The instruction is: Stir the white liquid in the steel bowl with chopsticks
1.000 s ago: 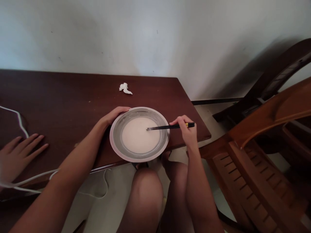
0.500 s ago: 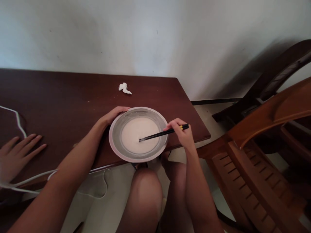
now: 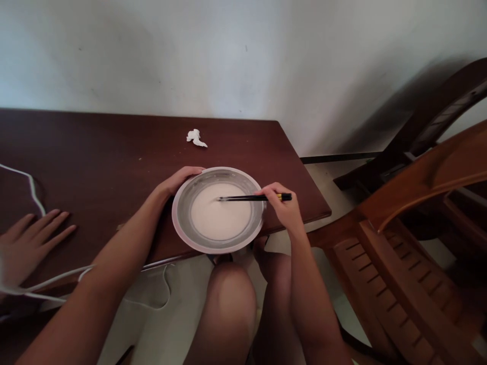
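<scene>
Two bare knees (image 3: 232, 294) lie nearest, below the near edge of a dark wooden table (image 3: 95, 144). At that edge sits a wide metal bowl (image 3: 184, 213) of opaque pale liquid (image 3: 220, 220), its near rim apparently overhanging. The right hand (image 3: 284, 207) is clamped on black chopsticks (image 3: 241, 198), thumb against fingers, their tips reaching the liquid's surface. The left hand (image 3: 180, 178) is closed on the bowl's far-left rim; its fingers underneath are hidden. Should that hold slacken, a hard push of the chopsticks could tip the overhanging bowl and spill liquid onto the knees; brisk strokes could splash it. The chopsticks bear a yellow band, any lettering too small to read. A slatted wooden chair (image 3: 375, 268) stands at right; at left, another person's hand (image 3: 36, 241) rests flat beside a white cable (image 3: 35, 198). Farther lies crumpled white paper (image 3: 196, 138), then a wall (image 3: 243, 66). No brand or label is legible anywhere.
</scene>
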A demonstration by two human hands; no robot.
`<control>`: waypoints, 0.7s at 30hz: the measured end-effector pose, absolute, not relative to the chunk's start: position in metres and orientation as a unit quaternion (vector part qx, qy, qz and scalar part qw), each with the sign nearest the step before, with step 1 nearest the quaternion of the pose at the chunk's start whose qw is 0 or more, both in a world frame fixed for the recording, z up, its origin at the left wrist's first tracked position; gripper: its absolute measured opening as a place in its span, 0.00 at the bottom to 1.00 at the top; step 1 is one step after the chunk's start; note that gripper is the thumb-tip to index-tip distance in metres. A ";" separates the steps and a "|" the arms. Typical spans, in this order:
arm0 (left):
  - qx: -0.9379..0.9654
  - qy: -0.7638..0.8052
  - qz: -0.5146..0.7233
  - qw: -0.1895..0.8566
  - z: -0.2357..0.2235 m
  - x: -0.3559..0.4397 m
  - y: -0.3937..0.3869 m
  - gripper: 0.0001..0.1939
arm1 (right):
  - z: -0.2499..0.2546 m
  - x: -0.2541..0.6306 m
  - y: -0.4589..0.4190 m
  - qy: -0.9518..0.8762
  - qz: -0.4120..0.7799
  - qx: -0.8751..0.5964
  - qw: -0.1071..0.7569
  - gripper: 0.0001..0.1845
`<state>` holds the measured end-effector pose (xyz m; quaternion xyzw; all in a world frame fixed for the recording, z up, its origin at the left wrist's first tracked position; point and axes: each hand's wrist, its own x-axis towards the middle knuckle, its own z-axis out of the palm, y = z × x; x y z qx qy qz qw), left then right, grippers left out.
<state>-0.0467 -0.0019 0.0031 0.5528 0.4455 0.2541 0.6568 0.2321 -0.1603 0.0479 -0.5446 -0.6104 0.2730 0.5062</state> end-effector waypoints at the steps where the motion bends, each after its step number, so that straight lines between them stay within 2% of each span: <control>1: 0.549 0.440 0.256 0.663 0.002 -0.047 -0.001 0.18 | 0.048 0.234 -0.160 -0.583 0.263 -0.556 0.530 0.18; 4: 0.535 0.432 0.260 0.678 0.000 -0.047 -0.001 0.15 | 0.047 0.238 -0.161 -0.522 0.295 -0.560 0.572 0.21; 7: 0.529 0.437 0.257 0.680 0.001 -0.047 -0.003 0.16 | 0.048 0.233 -0.162 -0.575 0.346 -0.531 0.518 0.19; 10: 0.543 0.442 0.256 0.666 0.004 -0.046 -0.004 0.18 | 0.049 0.232 -0.160 -0.619 0.309 -0.535 0.485 0.18; 13: 0.554 0.446 0.260 0.652 0.005 -0.046 -0.003 0.17 | 0.049 0.236 -0.161 -0.555 0.275 -0.560 0.550 0.19; 15: 0.553 0.444 0.261 0.655 0.005 -0.046 -0.003 0.15 | 0.047 0.236 -0.162 -0.526 0.303 -0.553 0.571 0.20; 18: 0.549 0.443 0.258 0.660 0.006 -0.045 -0.004 0.15 | 0.047 0.231 -0.163 -0.572 0.359 -0.518 0.525 0.18; 21: 0.552 0.450 0.255 0.654 0.006 -0.045 -0.005 0.15 | 0.048 0.228 -0.161 -0.619 0.330 -0.516 0.492 0.17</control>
